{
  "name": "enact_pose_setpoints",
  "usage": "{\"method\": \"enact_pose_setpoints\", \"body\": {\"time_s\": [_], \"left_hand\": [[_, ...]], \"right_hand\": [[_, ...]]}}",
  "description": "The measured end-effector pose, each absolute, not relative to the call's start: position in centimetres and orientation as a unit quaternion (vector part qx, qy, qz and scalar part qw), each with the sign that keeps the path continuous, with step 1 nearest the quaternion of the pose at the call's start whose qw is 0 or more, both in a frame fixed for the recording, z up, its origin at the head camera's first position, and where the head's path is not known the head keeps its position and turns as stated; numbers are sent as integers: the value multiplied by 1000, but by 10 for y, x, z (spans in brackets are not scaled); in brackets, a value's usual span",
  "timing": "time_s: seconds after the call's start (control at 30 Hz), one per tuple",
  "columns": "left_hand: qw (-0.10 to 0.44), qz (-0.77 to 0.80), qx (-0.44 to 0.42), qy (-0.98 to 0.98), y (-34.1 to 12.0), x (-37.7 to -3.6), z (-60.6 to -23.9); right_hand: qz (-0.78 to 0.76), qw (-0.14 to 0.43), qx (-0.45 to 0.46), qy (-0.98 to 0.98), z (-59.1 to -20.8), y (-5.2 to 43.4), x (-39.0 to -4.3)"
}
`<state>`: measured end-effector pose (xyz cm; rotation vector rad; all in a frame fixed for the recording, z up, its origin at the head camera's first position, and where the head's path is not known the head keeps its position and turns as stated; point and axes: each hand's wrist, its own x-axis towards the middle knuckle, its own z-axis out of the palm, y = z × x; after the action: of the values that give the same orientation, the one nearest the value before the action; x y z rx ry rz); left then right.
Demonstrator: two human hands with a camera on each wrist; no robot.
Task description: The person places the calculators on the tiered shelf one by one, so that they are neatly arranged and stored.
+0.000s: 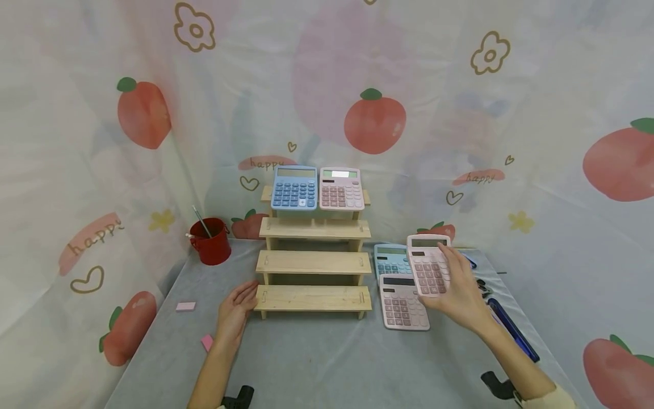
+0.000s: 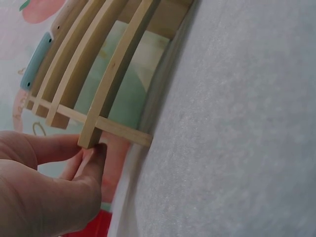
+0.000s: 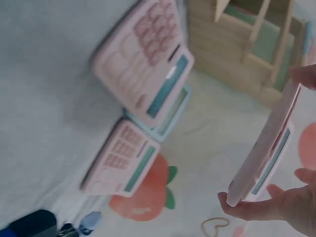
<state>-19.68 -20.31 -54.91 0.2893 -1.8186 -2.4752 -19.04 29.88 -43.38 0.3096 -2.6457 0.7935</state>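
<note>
A pink calculator (image 1: 428,264) is held raised above the bench (image 1: 317,363) by the right hand (image 1: 462,292), just over the calculators lying right of the wooden stepped stand (image 1: 313,258). The grip is a light pinch at the edges, as judged from the right wrist view, so the calculator could slip or tilt and knock those below. The left hand (image 1: 234,312) rests relaxed against the stand's lowest step (image 2: 113,81), grasping nothing; a nudge could shift the stand and unsettle the two calculators on top. Only the right wrist view shows a third calculator (image 3: 121,160) underneath; only the left wrist view shows finger contact.
</note>
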Motion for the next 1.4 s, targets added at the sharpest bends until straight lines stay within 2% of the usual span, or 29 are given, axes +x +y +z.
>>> {"method": "enact_pose_setpoints", "body": {"time_s": [0.53,0.83,1.4], "left_hand": [[31,-803,98,-588,-201,-198,-552],[37,-798,100,-594,-200,-199,-551],[30,-793,104,-599,-203,-199,-549]], "right_hand": [[300,163,212,-915,-394,221,-213],[308,117,233,-915,-379,176,-222],[319,46,253,-912,-377,118,-248]]}}
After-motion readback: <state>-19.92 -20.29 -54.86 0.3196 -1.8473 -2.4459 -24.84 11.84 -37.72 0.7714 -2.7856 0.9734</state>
